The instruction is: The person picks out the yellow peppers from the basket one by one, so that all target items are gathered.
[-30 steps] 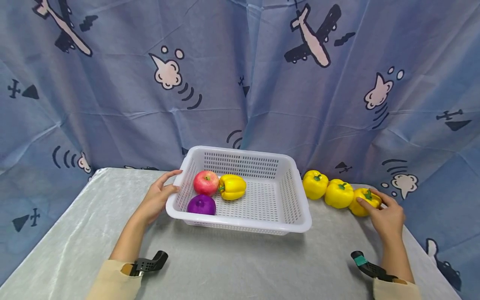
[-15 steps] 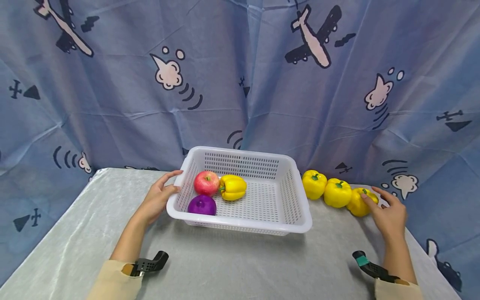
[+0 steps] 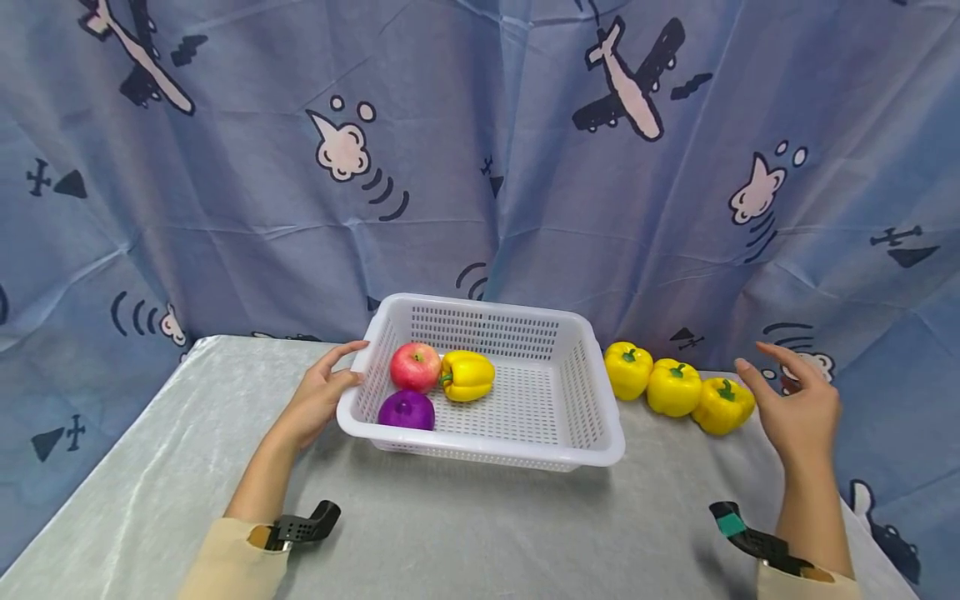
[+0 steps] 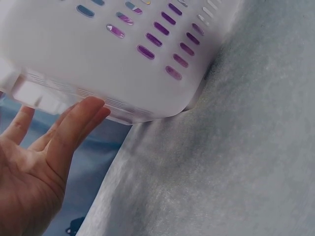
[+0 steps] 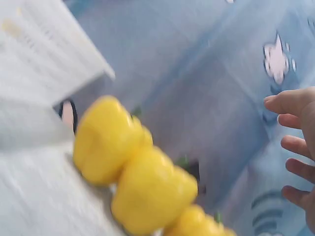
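A white plastic basket [image 3: 480, 454] stands on the table with a red apple [image 3: 415, 367], a purple round item [image 3: 406, 410] and a yellow bell pepper [image 3: 467, 375] in its left half. At the basket's left end my left hand [image 3: 309, 408] rests, fairly straight fingers touching the outer side near the rim. Right of the basket, three yellow bell peppers form a touching row: near pepper [image 3: 628, 369], middle pepper [image 3: 673, 387], end pepper [image 3: 723, 406]. My right hand [image 3: 804, 408] hovers right of the end pepper, fingers apart and holding nothing; the right wrist view shows it clear of the peppers.
A grey-white cloth [image 3: 487, 533] covers the table. Behind it hangs a blue curtain [image 3: 450, 167] printed with planes, close to the basket's back rim and the pepper row.
My right hand has let go of the end pepper and moved right and up, away from it. That pepper shifted slightly left against the row. The left hand stays at the basket.
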A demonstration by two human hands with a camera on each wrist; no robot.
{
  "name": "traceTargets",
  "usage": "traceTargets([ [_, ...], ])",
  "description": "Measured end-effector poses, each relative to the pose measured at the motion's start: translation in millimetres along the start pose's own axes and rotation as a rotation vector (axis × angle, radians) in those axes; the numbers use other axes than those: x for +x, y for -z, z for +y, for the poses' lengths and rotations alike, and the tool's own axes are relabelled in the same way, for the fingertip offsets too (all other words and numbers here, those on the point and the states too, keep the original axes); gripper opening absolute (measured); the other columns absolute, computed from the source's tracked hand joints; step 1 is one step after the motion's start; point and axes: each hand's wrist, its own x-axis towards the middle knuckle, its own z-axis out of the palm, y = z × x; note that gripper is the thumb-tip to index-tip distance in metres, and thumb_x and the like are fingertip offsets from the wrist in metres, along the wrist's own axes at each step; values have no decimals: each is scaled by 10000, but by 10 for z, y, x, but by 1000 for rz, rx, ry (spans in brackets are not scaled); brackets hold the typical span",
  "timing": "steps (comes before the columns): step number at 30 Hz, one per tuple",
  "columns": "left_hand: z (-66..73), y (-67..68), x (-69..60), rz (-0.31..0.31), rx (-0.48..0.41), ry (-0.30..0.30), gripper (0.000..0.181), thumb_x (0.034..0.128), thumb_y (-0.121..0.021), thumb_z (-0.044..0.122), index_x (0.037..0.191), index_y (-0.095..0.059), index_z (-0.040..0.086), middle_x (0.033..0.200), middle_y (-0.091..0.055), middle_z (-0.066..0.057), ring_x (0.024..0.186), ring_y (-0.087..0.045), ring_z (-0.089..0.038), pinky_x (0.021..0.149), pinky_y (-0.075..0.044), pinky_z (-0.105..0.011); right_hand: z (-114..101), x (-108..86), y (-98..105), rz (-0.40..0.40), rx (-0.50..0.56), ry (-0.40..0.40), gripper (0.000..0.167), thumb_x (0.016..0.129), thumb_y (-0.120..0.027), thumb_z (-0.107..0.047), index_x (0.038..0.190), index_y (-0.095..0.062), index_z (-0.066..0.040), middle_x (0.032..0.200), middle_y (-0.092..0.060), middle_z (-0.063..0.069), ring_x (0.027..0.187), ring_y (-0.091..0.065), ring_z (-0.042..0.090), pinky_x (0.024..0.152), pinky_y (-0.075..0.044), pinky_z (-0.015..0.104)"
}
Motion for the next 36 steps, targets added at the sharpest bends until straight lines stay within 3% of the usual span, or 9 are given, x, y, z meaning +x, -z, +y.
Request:
traceTargets([
  [5,-3,-12,2,8,-9,4,575,982,-483,96,1538,-348,145,1396,-517,-325,1012,-648,-140,787,-581,-310,-405,-189,-81,-57,43,152,451,957,-684,-321,1378,-633,-167,1484,-551,71,1387,-459,214,1191,-370,318],
  [7,-8,-23,12,6,-18,5,577,979,-482,90,1537,-351,145,1384,-526,-316,1008,-648,-142,790,-581,-313,-556,-282,-113,-97,46,248,450,952,-693,-303,1366,-637,-136,1466,-560,107,1374,-468,270,1196,-372,398],
  [11,-16,-49,33,-2,-26,3,578,973,-477,85,1535,-356,148,1343,-561,-290,991,-651,-144,787,-579,-316,-801,-466,-149,-164,64,428,449,925,-726,-268,1326,-653,-80,1435,-573,170,1357,-468,408,1147,-303,684],
  [14,-22,-62,45,3,-28,4,577,969,-478,81,1531,-366,150,1303,-597,-281,970,-659,-144,775,-581,-318,-935,-576,-192,-204,95,509,442,898,-753,-238,1295,-668,-63,1421,-579,188,1354,-463,448,1093,-280,762],
  [21,-25,-63,47,10,-48,15,577,965,-490,80,1525,-378,159,1293,-624,-269,966,-665,-129,766,-582,-318,-1120,-725,-384,-286,119,566,424,871,-778,-170,1271,-680,-69,1390,-596,174,1327,-479,408,1057,-347,728],
  [26,-19,-40,33,13,-37,17,579,964,-498,93,1525,-379,170,1334,-592,-290,987,-657,-135,769,-581,-318,-1258,-782,-565,-334,110,650,422,860,-784,-147,1260,-683,-59,1366,-615,166,1306,-492,382,1045,-373,697],
  [36,-13,-13,38,25,-44,28,576,964,-497,93,1523,-383,177,1299,-625,-258,953,-673,-120,750,-589,-319,-1647,-924,-905,-488,59,768,432,870,-785,-231,1275,-686,-120,1368,-624,98,1317,-505,327,1071,-430,617],
])
